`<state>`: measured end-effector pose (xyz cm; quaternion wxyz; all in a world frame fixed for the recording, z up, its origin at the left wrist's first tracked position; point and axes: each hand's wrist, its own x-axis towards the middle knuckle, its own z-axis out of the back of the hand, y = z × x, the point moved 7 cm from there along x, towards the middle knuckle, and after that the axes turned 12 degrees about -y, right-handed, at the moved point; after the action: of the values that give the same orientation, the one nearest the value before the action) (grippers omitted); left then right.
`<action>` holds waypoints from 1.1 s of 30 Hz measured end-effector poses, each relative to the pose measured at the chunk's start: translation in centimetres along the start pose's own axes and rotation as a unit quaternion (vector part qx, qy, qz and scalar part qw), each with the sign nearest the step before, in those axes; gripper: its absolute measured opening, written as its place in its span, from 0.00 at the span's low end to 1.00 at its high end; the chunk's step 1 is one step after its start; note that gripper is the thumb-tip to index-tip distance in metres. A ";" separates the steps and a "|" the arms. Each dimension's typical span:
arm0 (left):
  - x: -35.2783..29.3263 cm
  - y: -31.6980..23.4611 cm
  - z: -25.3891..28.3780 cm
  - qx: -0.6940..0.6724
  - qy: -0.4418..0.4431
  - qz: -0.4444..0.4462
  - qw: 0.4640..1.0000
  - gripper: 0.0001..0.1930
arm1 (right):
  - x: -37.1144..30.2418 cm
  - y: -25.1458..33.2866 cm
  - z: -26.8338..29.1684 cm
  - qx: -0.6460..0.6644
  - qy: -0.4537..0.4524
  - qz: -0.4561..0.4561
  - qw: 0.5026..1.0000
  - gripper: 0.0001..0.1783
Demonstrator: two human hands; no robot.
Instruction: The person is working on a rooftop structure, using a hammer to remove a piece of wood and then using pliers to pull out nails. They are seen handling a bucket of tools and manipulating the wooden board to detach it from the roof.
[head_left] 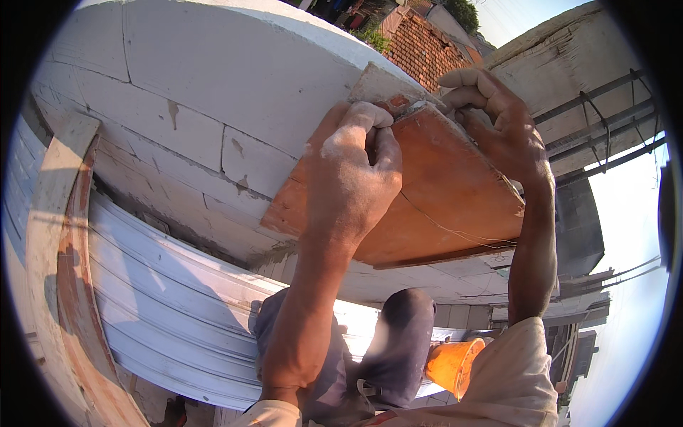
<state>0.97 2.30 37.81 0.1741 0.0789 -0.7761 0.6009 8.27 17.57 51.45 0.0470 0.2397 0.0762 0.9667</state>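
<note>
An orange-brown wooden board sits against the block wall, with a rough, mortar-smeared strip along its upper edge. At its upper left corner my left hand is closed in a pinch, its fingers dusted white. What those fingertips hold is too small to make out. Beyond the board's upper right edge is my right hand, its fingers bent in toward the thumb. Anything between them cannot be made out. A thin string or wire trails across the lower part of the board, its upper end running toward my left hand.
A wall of pale blocks runs along the left and top. Steel reinforcing bars jut out at the right beside a concrete beam. Below lie white corrugated sheets, a curved plank and an orange bucket near my legs.
</note>
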 end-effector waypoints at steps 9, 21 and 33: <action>-0.9 -2.3 0.3 0.174 0.042 0.041 0.983 0.11 | -10.5 3.5 2.0 -0.034 -0.175 0.020 0.984 0.23; -2.3 -4.6 0.2 0.322 0.021 -0.129 0.938 0.12 | -14.8 4.2 -0.8 -0.048 -0.246 0.146 0.957 0.20; -3.2 -2.4 -0.3 0.252 -0.052 -0.016 0.966 0.10 | -28.9 -1.7 6.3 -0.070 -0.398 0.016 0.914 0.19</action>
<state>4.74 1.67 38.85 0.1178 0.1639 -0.6061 0.7694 36.82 16.39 43.49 0.0746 0.6024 -0.0206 0.7945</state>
